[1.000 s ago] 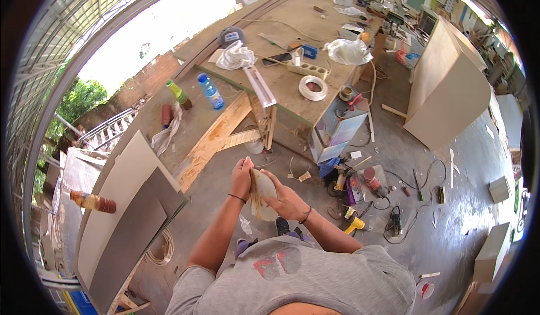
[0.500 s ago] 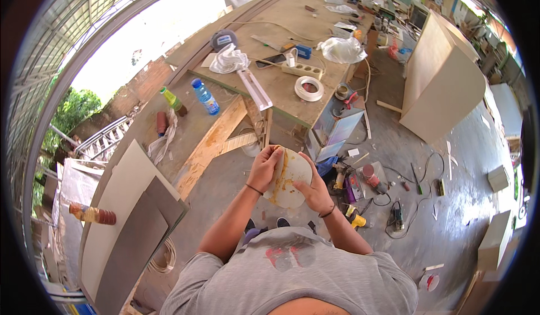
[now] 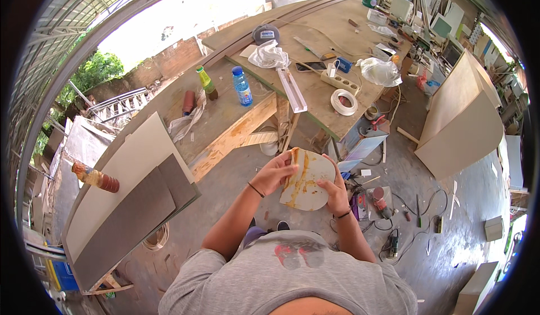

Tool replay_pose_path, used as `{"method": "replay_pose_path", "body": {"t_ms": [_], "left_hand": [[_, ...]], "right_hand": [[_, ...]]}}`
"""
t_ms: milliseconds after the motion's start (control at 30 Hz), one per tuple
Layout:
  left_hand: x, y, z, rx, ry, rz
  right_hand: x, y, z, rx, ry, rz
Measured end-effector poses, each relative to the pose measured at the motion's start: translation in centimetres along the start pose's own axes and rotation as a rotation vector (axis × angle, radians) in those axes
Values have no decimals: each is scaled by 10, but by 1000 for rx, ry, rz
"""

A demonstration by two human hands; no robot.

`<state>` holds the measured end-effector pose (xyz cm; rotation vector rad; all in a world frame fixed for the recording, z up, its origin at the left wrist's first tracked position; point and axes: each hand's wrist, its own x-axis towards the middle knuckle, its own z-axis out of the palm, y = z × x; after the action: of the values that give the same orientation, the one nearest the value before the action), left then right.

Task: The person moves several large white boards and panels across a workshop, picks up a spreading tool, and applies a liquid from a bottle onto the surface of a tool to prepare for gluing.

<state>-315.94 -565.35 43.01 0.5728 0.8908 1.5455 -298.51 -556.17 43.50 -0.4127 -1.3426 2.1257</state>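
I hold a thin, rounded pale sheet (image 3: 308, 181) smeared with orange-brown streaks in front of my chest. My left hand (image 3: 277, 171) grips its upper left edge, thumb on the face. My right hand (image 3: 336, 190) holds its right edge from behind, fingers curled around. The sheet lies nearly flat toward the camera. A dark band circles each wrist.
A long wooden workbench (image 3: 315, 98) ahead carries a roll of tape (image 3: 343, 101), a power strip (image 3: 340, 81), a blue bottle (image 3: 242, 86), a green bottle (image 3: 206, 82), cloth and bags. Grey boards (image 3: 126, 197) lean at left, a large panel (image 3: 461, 118) at right. Tools and cords (image 3: 388, 213) litter the concrete floor.
The sheet has been turned from edge-on and folded to open and flat, its stained face up. Both hands moved apart to its sides; my view shifted closer to the bench.
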Motion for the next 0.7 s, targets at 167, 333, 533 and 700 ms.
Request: {"method": "replay_pose_path", "body": {"t_ms": [167, 333, 533, 700], "left_hand": [[10, -22, -20, 2, 148, 80], [21, -38, -24, 94, 310, 112], [19, -49, -41, -206, 296, -76], [-9, -9, -31, -571, -83, -101]], "right_hand": [[1, 15, 11, -242, -17, -92], [-7, 17, 31, -461, -3, -75], [-10, 25, 35, -680, -59, 30], [13, 34, -10, -165, -12, 32]]}}
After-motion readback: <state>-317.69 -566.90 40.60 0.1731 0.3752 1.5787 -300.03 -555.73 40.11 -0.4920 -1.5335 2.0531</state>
